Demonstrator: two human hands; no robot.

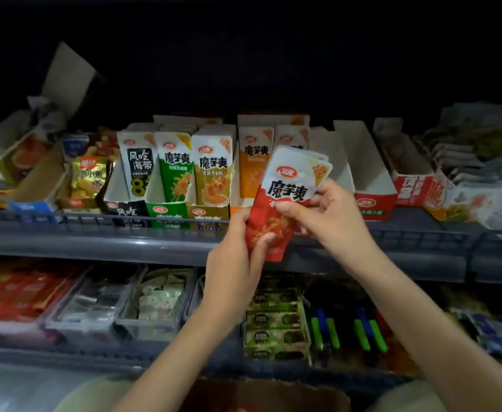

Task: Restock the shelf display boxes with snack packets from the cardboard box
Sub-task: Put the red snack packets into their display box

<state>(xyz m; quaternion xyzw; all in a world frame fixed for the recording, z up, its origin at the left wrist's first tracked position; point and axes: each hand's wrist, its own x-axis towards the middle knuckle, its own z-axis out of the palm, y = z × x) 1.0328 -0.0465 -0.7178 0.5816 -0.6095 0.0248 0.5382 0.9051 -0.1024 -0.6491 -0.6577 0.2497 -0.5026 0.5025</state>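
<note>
Head view: the upper shelf (95,239) carries a row of full display boxes (166,212), and to their right a red box (374,203) shows bare white walls. In front of the orange box (235,209) I hold a few red packets (285,200), stacked and tilted. My left hand (235,257) has its fingers clenched round their bottom, thumb on the front. My right hand (330,215) pinches their middle from the right edge. The cardboard box (273,394) is cut off below, its contents blurred. The lower shelf (65,352) is dark and hazy.
</note>
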